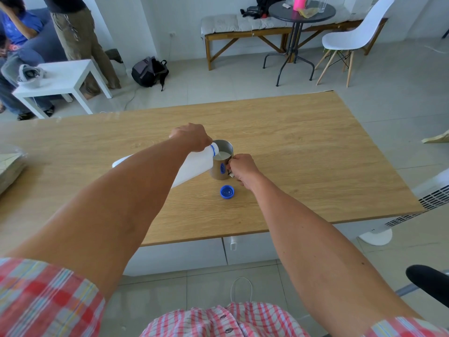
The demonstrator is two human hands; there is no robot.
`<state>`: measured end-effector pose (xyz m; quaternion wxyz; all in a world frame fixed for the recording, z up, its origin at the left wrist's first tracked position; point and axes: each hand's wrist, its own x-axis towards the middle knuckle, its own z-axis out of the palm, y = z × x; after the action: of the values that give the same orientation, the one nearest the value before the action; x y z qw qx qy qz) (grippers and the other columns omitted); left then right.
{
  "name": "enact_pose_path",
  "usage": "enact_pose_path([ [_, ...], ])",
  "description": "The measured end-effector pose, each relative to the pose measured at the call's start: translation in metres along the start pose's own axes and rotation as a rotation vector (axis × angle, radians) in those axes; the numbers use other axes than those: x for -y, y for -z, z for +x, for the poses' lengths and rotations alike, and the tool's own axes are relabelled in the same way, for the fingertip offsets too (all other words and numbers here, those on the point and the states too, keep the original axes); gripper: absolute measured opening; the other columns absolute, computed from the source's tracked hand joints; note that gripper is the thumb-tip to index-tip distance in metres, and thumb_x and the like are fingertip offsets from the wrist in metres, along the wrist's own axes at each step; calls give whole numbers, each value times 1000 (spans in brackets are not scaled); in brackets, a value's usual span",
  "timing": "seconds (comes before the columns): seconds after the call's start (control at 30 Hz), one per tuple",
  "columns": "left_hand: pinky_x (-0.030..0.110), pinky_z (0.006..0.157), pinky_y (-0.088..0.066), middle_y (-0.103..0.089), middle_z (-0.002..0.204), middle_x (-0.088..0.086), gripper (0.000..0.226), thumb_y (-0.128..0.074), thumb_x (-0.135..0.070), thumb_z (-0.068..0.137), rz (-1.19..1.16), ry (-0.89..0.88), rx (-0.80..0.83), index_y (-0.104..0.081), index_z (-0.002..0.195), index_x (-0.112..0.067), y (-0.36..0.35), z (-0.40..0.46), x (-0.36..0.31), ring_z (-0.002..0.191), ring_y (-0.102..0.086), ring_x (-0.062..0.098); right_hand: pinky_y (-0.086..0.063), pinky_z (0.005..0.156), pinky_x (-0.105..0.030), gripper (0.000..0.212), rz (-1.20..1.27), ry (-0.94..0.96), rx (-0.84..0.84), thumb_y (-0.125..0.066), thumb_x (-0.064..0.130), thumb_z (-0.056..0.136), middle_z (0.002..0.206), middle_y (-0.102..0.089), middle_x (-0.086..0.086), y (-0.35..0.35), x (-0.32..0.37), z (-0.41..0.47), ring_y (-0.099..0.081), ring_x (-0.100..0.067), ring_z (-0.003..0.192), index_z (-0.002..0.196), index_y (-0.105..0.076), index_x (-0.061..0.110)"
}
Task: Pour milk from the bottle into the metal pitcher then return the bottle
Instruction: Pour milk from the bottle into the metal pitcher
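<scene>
Midway, left grip [192,137] grasping tilted milk bottle [194,166], neck over metal pitcher [222,159], right grip [243,167] grasping its handle, blue cap [227,191] at six o'clock on bench [315,147]

Bright, even daylight; wide-angle edge warp

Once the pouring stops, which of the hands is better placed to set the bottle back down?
The left hand: it already grips the tilted bottle near its neck, so it likely only has to tip it upright. The right hand holds the metal pitcher by its handle, steadying it on the table.
</scene>
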<state>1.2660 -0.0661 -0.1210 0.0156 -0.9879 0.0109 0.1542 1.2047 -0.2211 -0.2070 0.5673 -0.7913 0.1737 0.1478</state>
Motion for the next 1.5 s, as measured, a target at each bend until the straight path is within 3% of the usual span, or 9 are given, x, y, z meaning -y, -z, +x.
enact_pose_path([
  [0.57, 34, 67, -42, -56, 84, 5, 31, -47, -39, 102, 5, -1, 3, -60, 97, -12, -2, 3, 0, 69, -51, 21, -24, 46, -24, 19, 10, -6, 8, -42, 4, 94, 72, -44, -5, 0, 0, 0, -32, -15, 57, 91, -58, 13],
  [0.77, 36, 71, -44, -55, 85, 5, 32, -46, -41, 102, 16, -19, 3, -59, 100, -12, -1, 3, -1, 85, -58, 28, -26, 47, -24, 19, 12, -5, 6, -43, 3, 92, 68, -45, -4, 0, -1, 0, -34, -15, 56, 90, -59, 13],
  [1.5, 36, 69, -43, -55, 86, 5, 32, -46, -40, 102, 26, -22, -6, -60, 102, -12, -4, 7, -1, 86, -59, 29, -26, 47, -25, 19, 6, -3, 1, -43, 3, 93, 70, -46, -4, 0, -2, 2, -35, -15, 57, 91, -60, 12],
])
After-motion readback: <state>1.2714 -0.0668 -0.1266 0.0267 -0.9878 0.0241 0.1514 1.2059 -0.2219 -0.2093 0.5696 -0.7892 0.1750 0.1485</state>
